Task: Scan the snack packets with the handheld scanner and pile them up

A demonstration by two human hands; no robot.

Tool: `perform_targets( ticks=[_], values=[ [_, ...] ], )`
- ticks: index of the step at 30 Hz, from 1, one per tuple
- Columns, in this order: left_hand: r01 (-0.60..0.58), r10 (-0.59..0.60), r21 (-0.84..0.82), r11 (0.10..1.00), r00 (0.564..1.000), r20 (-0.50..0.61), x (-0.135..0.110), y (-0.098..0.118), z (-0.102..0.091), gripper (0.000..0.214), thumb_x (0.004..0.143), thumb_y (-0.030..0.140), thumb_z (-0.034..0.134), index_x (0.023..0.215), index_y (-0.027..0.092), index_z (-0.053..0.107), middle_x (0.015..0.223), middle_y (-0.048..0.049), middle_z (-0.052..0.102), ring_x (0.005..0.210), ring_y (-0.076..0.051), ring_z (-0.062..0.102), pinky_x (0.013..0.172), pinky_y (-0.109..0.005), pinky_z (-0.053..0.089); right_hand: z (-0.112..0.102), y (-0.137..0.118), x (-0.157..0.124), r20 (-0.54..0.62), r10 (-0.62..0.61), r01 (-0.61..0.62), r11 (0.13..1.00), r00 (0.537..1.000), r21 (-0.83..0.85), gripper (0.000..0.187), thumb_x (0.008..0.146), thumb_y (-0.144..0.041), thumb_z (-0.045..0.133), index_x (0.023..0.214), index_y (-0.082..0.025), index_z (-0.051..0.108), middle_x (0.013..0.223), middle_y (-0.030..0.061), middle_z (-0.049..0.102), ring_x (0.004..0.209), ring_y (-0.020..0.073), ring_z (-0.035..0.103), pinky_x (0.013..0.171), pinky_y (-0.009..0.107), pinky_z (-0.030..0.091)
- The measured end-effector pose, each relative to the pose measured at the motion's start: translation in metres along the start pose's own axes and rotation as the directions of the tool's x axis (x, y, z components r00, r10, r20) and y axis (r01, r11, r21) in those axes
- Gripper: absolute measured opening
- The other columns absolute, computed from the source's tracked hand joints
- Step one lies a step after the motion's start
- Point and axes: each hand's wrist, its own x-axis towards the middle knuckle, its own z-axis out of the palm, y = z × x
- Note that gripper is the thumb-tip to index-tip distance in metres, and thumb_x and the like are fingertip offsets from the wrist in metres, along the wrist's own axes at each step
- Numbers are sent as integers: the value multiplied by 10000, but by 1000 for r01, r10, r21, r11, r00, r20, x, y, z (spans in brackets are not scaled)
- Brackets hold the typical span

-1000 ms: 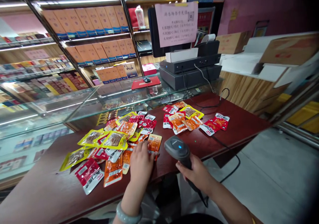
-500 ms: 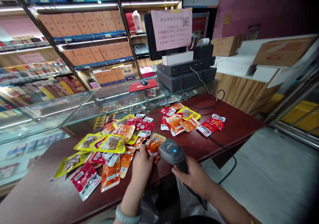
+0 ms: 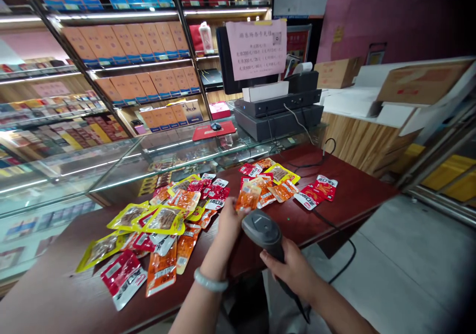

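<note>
My left hand (image 3: pixel 229 221), with a pale bangle (image 3: pixel 210 280) on its wrist, grips an orange snack packet (image 3: pixel 248 196) just above the table. A dark grey barcode scanner (image 3: pixel 263 227) is wrapped in the fingers of my right hand (image 3: pixel 288 264), its head tilted toward the left hand. Left of my hands lies a heap of snack packets, among them a yellow packet (image 3: pixel 164 219), a red and white packet (image 3: pixel 122 278) and an orange packet (image 3: pixel 162 270). Beyond the held packet is a smaller group, with another orange packet (image 3: pixel 283 190) and red packets (image 3: pixel 316 192).
A dark red table (image 3: pixel 353 195) carries the packets. Behind it stand a glass display counter (image 3: pixel 122 170), a black cash drawer (image 3: pixel 278 121) and a monitor with a pink notice (image 3: pixel 256 49). The scanner's cable (image 3: pixel 347 259) hangs over the table's right edge.
My left hand has moved forward and right, carrying the orange packet toward the smaller group. The scanner has shifted slightly right and down, and its blue light no longer shows.
</note>
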Motion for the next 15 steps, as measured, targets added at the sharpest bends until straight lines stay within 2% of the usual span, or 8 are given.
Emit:
perform_targets(
  ticks=[2,4,5,7,10,13,15],
  values=[
    [34,-15,-210,977,996,91,23,9,19,473,706,262,846,1089,190,576,1015,-99,736,848,-234,736,818,-405,580,-4,0,1,-21,3,-4,1000,1000,-30,163,869,-376,629,835,-224,583,556,-60,512,496,155,503,515,269,446],
    [-42,62,-211,977,994,89,39,14,24,565,735,263,841,1228,189,576,1218,-159,714,1066,-272,727,966,-459,559,-8,1,1,-41,8,-10,998,999,-62,186,872,-398,628,811,-231,575,536,-54,518,497,165,515,516,274,450],
    [-107,115,-113,988,991,63,43,14,21,598,765,274,822,1299,190,567,1324,-179,678,1201,-294,681,1054,-480,516,-10,2,1,-48,12,-15,997,999,-72,194,873,-406,628,804,-235,572,527,-53,518,491,167,515,511,275,448],
    [-207,209,217,954,978,16,48,11,5,634,835,309,762,1410,170,534,1480,-209,589,1410,-329,535,1182,-503,402,-12,5,0,-60,12,-17,997,998,-79,199,874,-413,632,797,-238,573,516,-54,517,479,169,512,509,278,449],
    [-175,217,635,752,976,13,54,3,-23,699,895,366,695,1493,81,471,1559,-288,488,1504,-393,407,1222,-561,311,-13,10,1,-77,5,-11,996,997,-84,199,873,-412,642,797,-237,586,541,-43,539,500,178,534,536,291,467],
    [-135,163,809,573,985,49,62,-5,-39,730,932,434,644,1504,22,455,1545,-335,474,1523,-416,366,1219,-600,279,-11,11,1,-77,9,-14,997,997,-73,197,869,-415,655,820,-232,600,572,-34,557,525,182,551,549,292,477],
    [-141,120,855,500,988,93,66,-8,-43,714,967,475,583,1499,14,466,1542,-333,478,1529,-401,360,1232,-618,235,-9,10,2,-52,20,-22,999,998,-45,198,866,-417,665,843,-229,607,557,-44,544,504,174,540,530,285,472]
  ],
)
